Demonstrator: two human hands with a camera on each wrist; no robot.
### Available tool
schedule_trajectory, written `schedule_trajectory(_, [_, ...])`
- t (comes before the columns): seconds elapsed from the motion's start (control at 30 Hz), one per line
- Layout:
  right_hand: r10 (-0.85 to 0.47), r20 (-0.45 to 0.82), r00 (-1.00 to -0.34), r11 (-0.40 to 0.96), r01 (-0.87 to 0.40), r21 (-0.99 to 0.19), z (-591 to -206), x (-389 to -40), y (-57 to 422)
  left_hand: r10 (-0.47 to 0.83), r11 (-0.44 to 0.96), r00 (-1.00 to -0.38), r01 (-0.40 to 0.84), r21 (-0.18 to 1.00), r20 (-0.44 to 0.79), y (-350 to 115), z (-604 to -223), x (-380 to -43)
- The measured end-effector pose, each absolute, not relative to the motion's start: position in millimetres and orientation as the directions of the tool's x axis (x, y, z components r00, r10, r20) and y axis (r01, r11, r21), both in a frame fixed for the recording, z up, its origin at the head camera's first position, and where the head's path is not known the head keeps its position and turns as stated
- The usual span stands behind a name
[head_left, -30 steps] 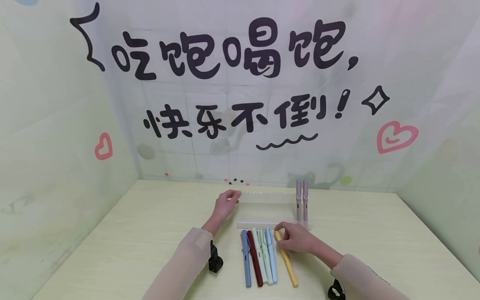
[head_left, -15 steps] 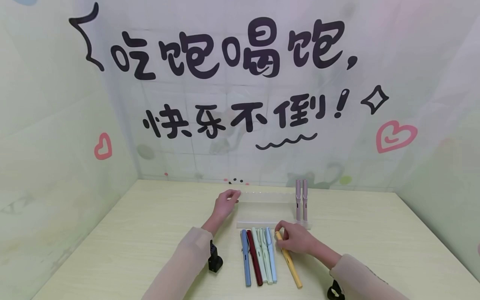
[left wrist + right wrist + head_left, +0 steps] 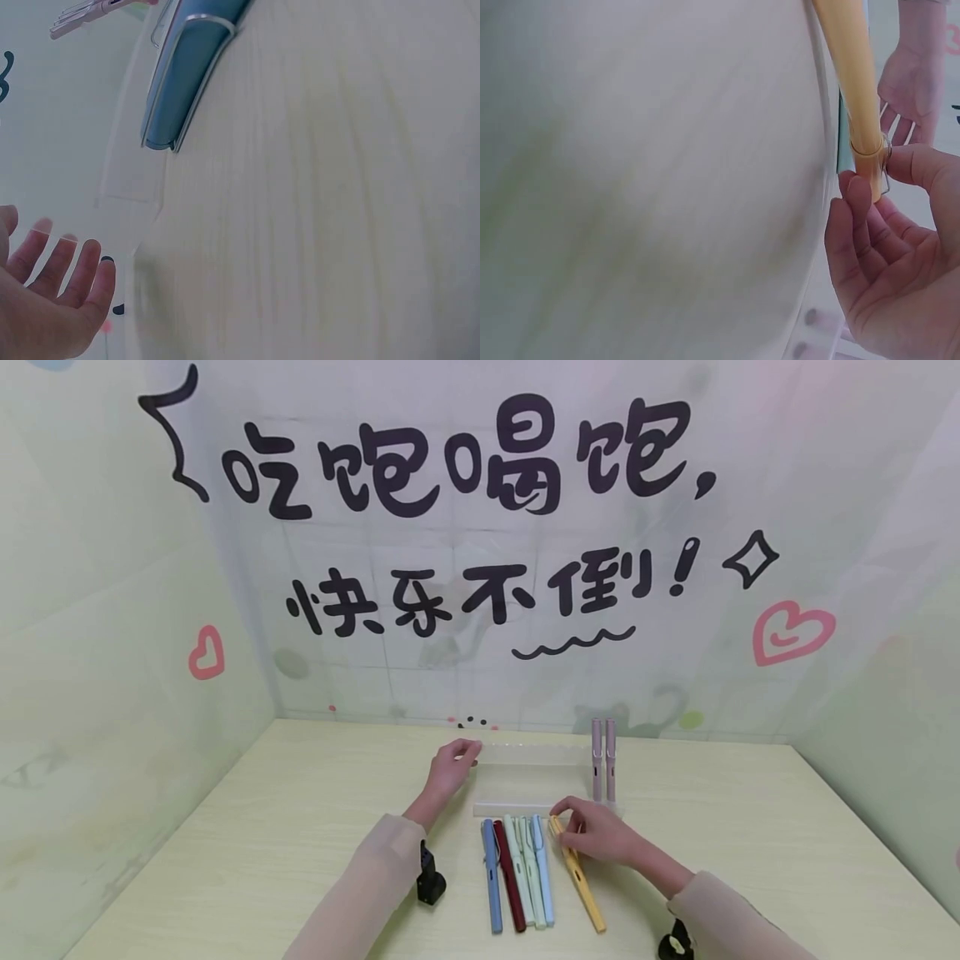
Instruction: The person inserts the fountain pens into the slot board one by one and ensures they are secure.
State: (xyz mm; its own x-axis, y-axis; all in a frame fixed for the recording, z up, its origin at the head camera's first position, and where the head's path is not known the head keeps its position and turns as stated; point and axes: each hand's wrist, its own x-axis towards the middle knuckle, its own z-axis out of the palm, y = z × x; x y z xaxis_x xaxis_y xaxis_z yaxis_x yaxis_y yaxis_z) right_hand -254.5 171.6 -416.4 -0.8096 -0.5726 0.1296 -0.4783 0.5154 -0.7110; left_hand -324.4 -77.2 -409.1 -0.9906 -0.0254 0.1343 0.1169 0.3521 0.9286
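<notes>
Pen (image 3: 582,883), yellow, pinched, clip (image 3: 888,180) partly hidden

Yellow pen (image 3: 581,882), slanting, pinched at one end, clear rack (image 3: 517,810) near the desk's (image 3: 750,843) far edge, two mauve pens (image 3: 597,764) upright inside

Slim yellow pen (image 3: 583,885); dark-red pen (image 3: 509,877); mid-blue pen (image 3: 492,877); light-blue pen (image 3: 543,877); two pale-green pens (image 3: 517,860); two mauve pens (image 3: 597,747); clear plastic rack (image 3: 513,809); pale wood-grained tabletop (image 3: 720,835).
</notes>
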Motion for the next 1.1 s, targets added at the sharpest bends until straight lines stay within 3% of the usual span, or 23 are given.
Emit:
schedule_trajectory(0.4, [-0.546, 0.079, -0.834, 0.409, -0.348, -0.843, -410.1, -255.8, 177.6, -0.027, 0.352, -0.991, 0.113, 0.929, 0.131, -77.3, -409.8, -325.2])
schedule_trajectory(1.1, [-0.481, 0.155, -0.863, 0.337, -0.346, -0.876, -379.8, -253.1, 172.9, -0.026, 0.363, -0.990, 0.121, 0.924, 0.140, -77.6, -411.1, -325.7])
